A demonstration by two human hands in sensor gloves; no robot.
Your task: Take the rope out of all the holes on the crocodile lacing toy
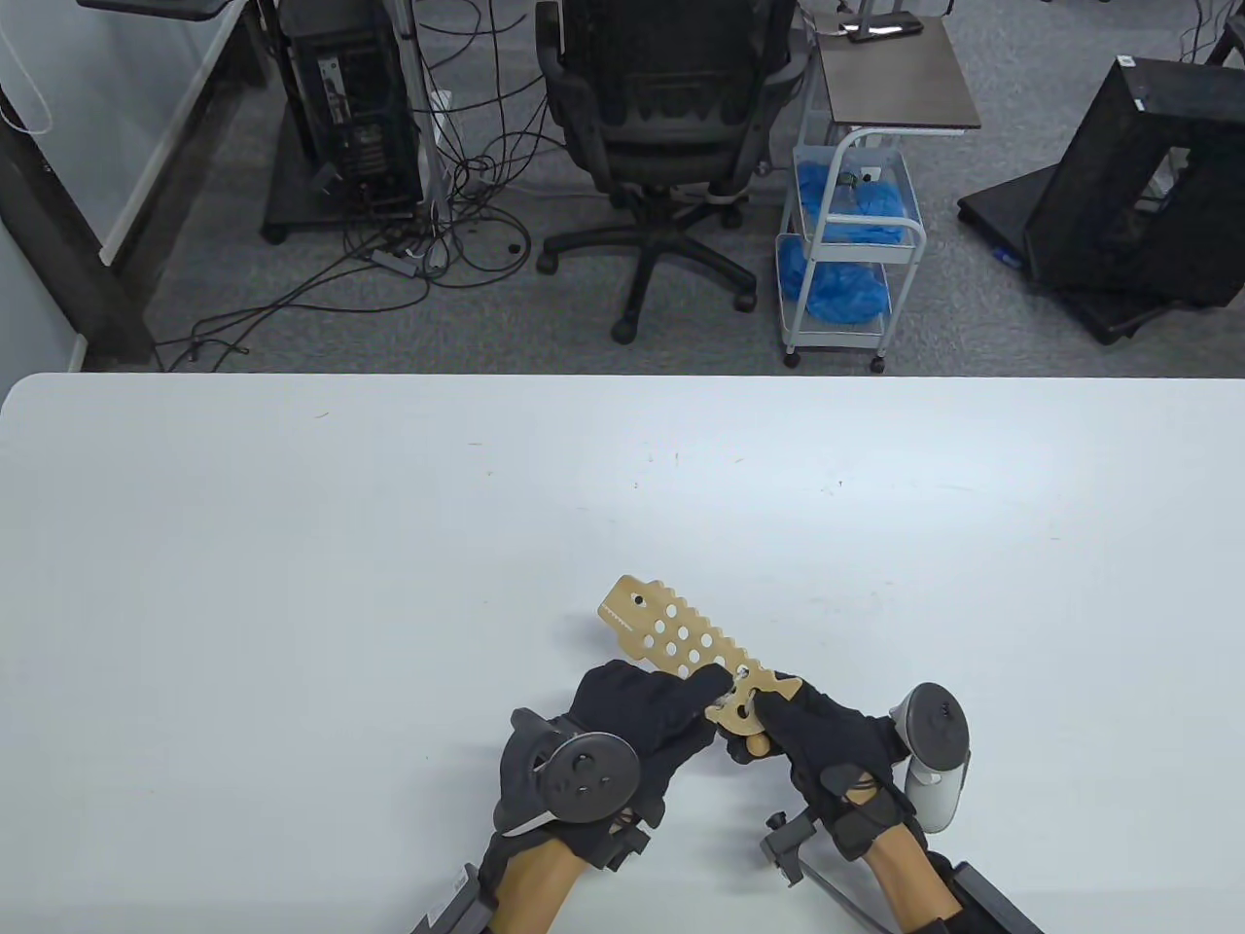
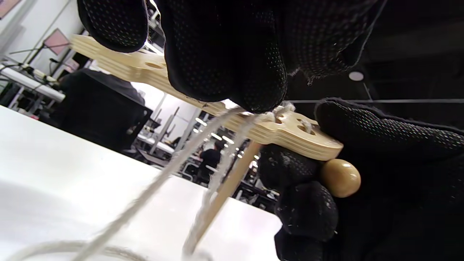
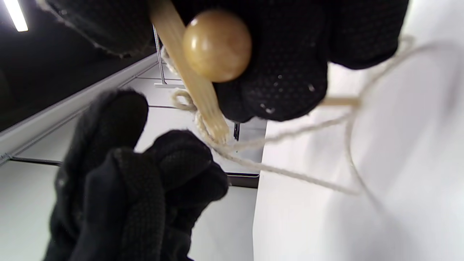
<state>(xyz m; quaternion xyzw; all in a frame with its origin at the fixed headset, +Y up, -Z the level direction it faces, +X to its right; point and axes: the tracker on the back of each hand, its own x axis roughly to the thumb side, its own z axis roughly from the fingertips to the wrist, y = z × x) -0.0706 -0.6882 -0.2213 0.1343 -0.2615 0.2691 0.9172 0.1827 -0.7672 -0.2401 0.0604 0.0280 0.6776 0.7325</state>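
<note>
**Rope left only at the tail end, between the two hands**

The right hand grips the tail end of the wooden crocodile lacing toy, fingers curled beneath it and thumb on top. A round wooden bead sits against the right-hand fingers in the right wrist view, just under the tail's edge. The left hand comes in from the other side, its fingers pressed together on the board's top face right where the white rope leaves the wood; it seems to be pinching the rope there, though the contact itself is hidden under the glove.

The crocodile is held clear of the white table, near its front edge. Its long axis runs from the hands up and to the left in the table view, the snout pointing away from the person and the tail towards the right hand. The holes along the body show open and unthreaded there. In the left wrist view, rope is visible only at the tail holes, from which two strands and a slim wooden lacing needle hang down towards the table.

The remaining lacing therefore lies between both hands, about equally near each. With the right hand steadying the tail, the left is probably better placed to draw the rope out, pulling away from the board's face.
</note>
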